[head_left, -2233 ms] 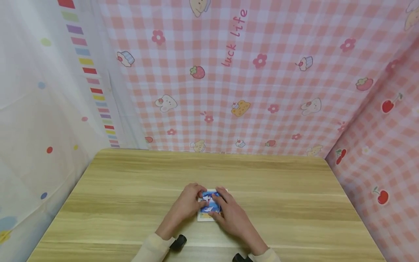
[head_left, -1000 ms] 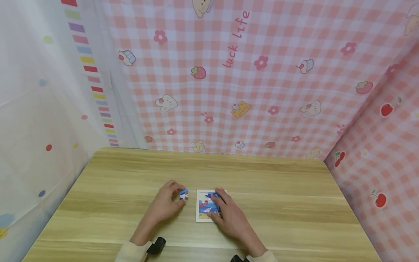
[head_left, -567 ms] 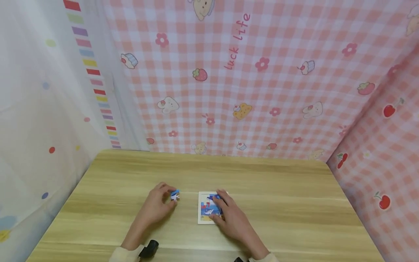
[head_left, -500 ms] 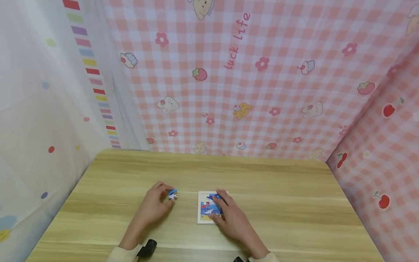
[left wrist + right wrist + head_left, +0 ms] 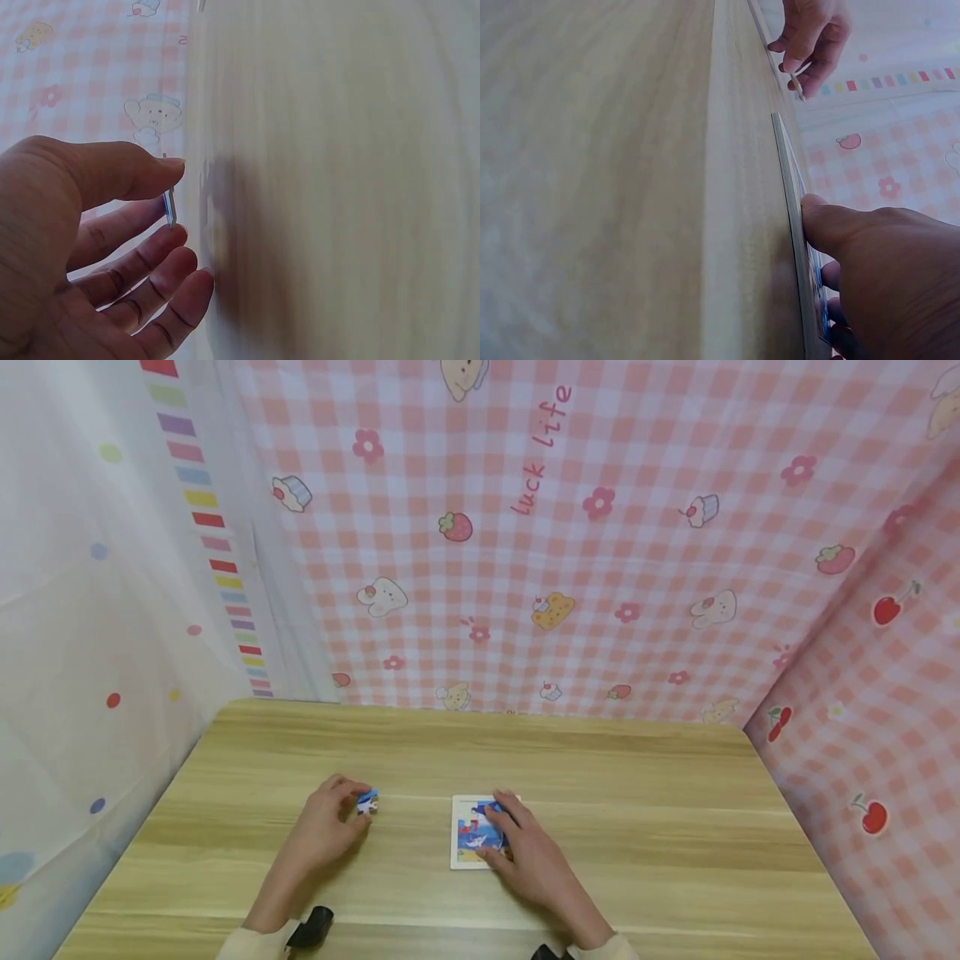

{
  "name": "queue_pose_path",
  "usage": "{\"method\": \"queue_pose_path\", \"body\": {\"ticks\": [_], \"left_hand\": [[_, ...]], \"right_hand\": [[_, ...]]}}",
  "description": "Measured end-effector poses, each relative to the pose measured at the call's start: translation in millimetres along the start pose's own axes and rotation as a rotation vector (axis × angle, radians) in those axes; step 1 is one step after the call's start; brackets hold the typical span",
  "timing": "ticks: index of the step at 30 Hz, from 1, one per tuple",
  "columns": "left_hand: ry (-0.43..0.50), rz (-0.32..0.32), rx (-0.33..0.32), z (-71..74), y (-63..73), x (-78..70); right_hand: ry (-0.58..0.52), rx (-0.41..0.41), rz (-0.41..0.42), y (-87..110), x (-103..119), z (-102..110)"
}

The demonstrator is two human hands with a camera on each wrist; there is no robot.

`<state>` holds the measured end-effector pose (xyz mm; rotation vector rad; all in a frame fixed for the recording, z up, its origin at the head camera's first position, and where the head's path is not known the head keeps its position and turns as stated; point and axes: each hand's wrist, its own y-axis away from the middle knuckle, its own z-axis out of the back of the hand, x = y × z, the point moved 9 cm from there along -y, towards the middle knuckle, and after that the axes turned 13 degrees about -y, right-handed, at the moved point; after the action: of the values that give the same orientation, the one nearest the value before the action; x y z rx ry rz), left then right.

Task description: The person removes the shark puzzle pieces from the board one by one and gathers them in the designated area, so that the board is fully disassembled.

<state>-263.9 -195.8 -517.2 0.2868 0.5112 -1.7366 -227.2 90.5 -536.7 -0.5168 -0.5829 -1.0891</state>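
Note:
My left hand (image 5: 322, 827) pinches a small blue and white jigsaw piece (image 5: 367, 802) between thumb and fingertips, to the left of the puzzle. Seen thin and edge-on in the left wrist view, the piece (image 5: 169, 210) is held off the tabletop. A square puzzle board (image 5: 454, 839) with a white rim and a blue sea picture lies flat; a pale gap shows in its upper left part. Resting on the board's right side is my right hand (image 5: 534, 858), thumb and fingertips on the picture. It hides that side of the board (image 5: 789, 172).
The wood-grain table (image 5: 637, 793) extends on both sides of the puzzle. A pink checked cloth (image 5: 495, 568) hangs behind it, with a dotted white curtain (image 5: 97, 635) at left and another checked cloth (image 5: 885, 710) at right.
My left hand has lifted the jigsaw piece out of the board and carried it leftward, leaving a pale gap there. My right hand has stayed on the board.

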Motion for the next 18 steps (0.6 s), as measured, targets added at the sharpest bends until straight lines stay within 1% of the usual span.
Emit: {"method": "queue_pose_path", "body": {"ticks": [8,14,18], "left_hand": [[-0.031,0.005,-0.001,13.0,8.0,13.2],[-0.032,0.028,0.028,15.7,11.1,23.8],[-0.027,0.049,0.046,15.8,11.5,30.5]], "right_hand": [[-0.010,0.001,0.003,-1.2,-0.1,-1.6],[-0.004,-0.015,0.016,-0.6,0.6,-0.5],[-0.007,-0.012,0.006,-0.4,-0.7,-1.2]]}}
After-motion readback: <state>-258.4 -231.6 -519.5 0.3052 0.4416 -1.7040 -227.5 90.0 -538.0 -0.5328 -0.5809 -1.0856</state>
